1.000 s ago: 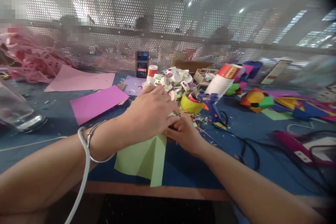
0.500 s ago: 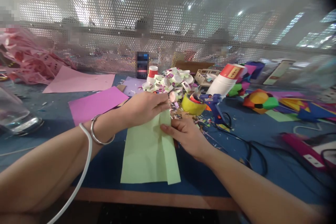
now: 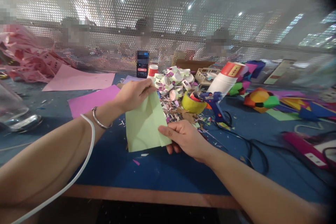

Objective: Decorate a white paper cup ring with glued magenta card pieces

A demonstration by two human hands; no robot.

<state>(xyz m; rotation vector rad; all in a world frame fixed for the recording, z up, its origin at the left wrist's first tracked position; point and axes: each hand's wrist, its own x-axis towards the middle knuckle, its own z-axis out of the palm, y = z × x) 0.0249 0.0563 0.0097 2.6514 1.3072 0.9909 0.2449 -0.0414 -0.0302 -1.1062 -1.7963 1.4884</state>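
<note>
Both my hands hold a folded light green paper (image 3: 143,124) lifted off the blue table (image 3: 162,171). My left hand (image 3: 133,94), with a metal bangle on its wrist, pinches the paper's top edge. My right hand (image 3: 183,138) grips the lower right corner with thumb on top. A white cord (image 3: 76,173) runs along my left forearm.
Behind the paper lie a heap of paper cup scraps (image 3: 174,80), a yellow tape roll (image 3: 191,102), a blue glue gun (image 3: 216,103) with a black cable, a tipped white cup (image 3: 225,78), magenta and pink sheets (image 3: 91,99), a colourful paper ball (image 3: 261,99) and a glass jar (image 3: 13,112) at left.
The green paper, pressed flat on the table before, has been folded shorter and lifted. My left hand moved up to its top edge and my right hand dropped to its lower corner.
</note>
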